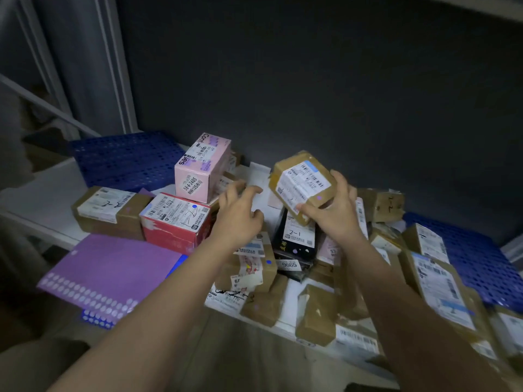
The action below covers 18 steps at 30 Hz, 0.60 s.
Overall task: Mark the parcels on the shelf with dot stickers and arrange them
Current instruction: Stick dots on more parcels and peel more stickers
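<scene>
My right hand (pixel 332 213) grips a small brown parcel (pixel 301 183), fingers curled round its near and right edges, holding it tilted up above the heap on the shelf (pixel 48 205). It looks light to me, a stiff little carton wrapped in tape, so the surface is probably a bit slick; gripping across the corners as I am seems safer than pinching the flat label. There's a purple dot (pixel 319 198) on it already, near my fingertips. My left hand (pixel 240 216) hangs open, fingers loosely spread and holding nothing, over the white patch between the pink box (pixel 202 168) and the parcel. That patch is the best open room I can see, small though it is. Left of it the pink box sits on top, with the red box (pixel 175 223) and a brown box (pixel 109 209) in a row in front. The purple sticker sheet (pixel 110 274) lies at the shelf's near edge, partly overhanging, so I judge a careless elbow could drag it off. To the right the parcels are piled loosely right up to the front edge and look ready to slide. Blue perforated panels (pixel 127 159) mark the back left and right.
</scene>
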Each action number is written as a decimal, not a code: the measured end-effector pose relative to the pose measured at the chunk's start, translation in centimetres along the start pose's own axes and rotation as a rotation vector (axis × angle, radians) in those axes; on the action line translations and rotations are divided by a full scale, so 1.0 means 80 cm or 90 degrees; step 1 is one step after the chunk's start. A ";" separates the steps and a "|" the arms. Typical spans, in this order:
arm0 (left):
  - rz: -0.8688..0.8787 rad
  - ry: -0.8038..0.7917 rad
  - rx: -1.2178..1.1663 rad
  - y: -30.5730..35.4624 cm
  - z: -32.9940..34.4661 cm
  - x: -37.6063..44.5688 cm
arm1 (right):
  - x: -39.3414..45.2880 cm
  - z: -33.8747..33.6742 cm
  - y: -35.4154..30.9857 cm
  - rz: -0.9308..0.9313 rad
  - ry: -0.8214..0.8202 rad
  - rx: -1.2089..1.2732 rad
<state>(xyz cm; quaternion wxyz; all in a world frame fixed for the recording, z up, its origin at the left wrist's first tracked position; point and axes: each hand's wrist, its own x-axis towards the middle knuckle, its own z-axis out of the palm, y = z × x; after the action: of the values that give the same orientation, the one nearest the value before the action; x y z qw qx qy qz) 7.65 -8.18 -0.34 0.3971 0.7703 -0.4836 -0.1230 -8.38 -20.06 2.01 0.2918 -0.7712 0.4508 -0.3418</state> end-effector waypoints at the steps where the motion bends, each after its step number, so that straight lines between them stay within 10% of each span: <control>1: -0.004 -0.003 0.006 0.003 0.001 -0.004 | -0.004 -0.008 -0.001 0.007 0.013 -0.011; 18: -0.035 -0.073 0.074 0.018 0.004 -0.008 | -0.021 -0.015 0.019 0.062 -0.031 -0.097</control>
<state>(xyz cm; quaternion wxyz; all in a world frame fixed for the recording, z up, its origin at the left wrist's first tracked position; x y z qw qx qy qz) 6.24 -8.10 0.35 0.3199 0.7967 -0.4904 -0.1499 -10.69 -19.38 1.16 0.2590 -0.7765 0.5051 -0.2734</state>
